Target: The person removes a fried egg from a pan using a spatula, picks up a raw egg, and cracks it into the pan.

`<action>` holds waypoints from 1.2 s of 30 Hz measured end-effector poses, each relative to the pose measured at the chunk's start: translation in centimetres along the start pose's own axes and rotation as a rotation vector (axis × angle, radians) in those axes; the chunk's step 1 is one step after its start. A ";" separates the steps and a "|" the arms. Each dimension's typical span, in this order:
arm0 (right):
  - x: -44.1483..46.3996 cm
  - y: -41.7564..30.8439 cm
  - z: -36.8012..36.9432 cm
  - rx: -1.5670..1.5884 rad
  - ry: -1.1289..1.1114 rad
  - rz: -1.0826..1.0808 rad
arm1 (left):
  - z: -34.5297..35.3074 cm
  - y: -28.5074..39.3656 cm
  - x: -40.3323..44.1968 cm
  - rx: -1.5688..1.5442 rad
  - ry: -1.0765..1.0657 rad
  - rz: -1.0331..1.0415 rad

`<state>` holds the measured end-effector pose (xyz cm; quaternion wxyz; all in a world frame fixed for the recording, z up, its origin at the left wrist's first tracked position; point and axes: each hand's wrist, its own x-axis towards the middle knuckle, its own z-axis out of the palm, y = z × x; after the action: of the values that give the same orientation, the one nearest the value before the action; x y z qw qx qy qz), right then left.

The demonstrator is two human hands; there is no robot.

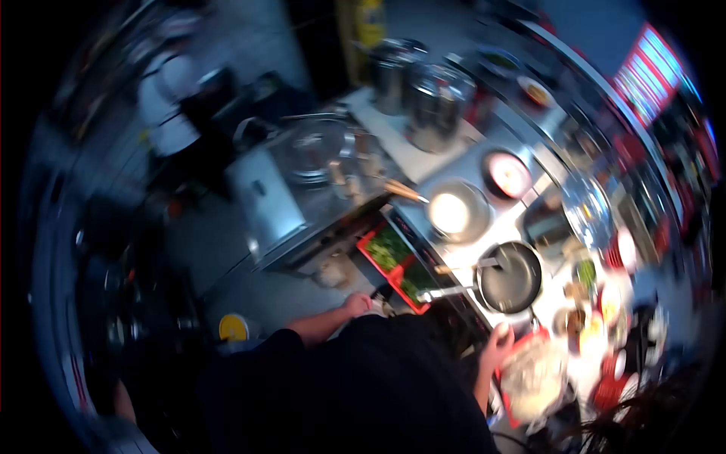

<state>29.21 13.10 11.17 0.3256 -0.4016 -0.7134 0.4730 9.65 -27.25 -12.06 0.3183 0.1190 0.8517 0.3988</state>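
Note:
The picture is smeared by motion. My left hand (359,305) is closed in front of my dark shirt, beside a pale thing too blurred to name. My right hand (495,346) is raised at the edge of a red tray (513,415) that holds a whitish mass. Its fingers look curled together, and what is in them, if anything, I cannot make out. Between and beyond both hands sits a dark frying pan (518,280), its metal handle (446,293) pointing left. A spatula (469,266) with a wooden handle lies across the pan's rim.
A pot (475,227) with a wooden handle and a round pink-white bowl (508,174) stand beyond the pan. Red containers hold greens (387,251). Tall metal stockpots (442,106) are at the back. Small bowls (575,321) crowd the right. A person in white (170,98) is at upper left.

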 end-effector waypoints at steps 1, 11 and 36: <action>0.9 0.2 0.4 -0.107 -0.073 0.123 | -1.1 0.2 -1.4 -0.131 -0.072 -0.155; 4.4 -0.1 11.1 0.198 -0.513 -0.160 | -1.7 -8.7 -12.1 -0.380 0.258 -0.511; 14.6 -24.2 24.2 0.439 -0.633 -0.334 | -6.9 -7.8 -8.6 -0.057 0.495 -0.362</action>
<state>-4.42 10.45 26.80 0.2404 -0.0363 -0.7159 0.6545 12.29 -40.44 -10.81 0.1705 -0.1445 0.8992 0.3761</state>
